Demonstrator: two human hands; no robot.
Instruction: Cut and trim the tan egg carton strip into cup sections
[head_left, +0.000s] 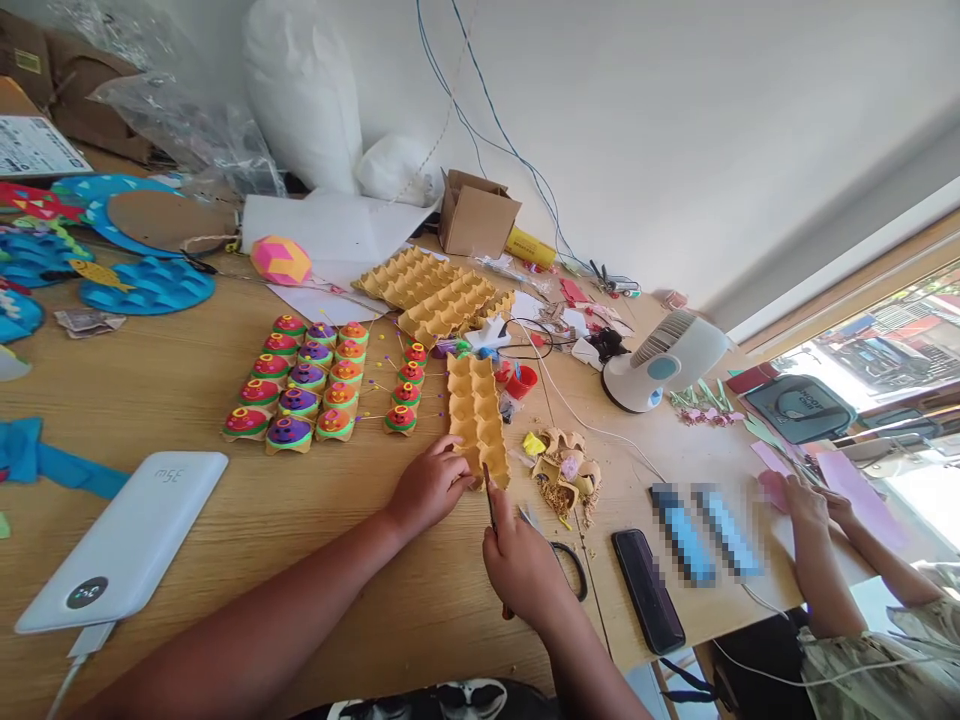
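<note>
A strip of yellow-brown egg carton lies on the table in front of me, its cups in two rows. My left hand grips its near left edge, fingers bent over the cardboard. In my right hand is a slim knife, its dark blade against the carton's near end. Below the fist the brown handle end shows. Scissors lie beside my right hand, partly hidden by it. Rows of painted egg-cup figures with faces stand to the left, and a shorter row of red figures is nearer the carton.
Carton scraps and shavings lie to the right, near a black phone. A red cup, a white fan and stacked egg cartons are farther back. A power bank lies left. At right, another person's hands hold pink material.
</note>
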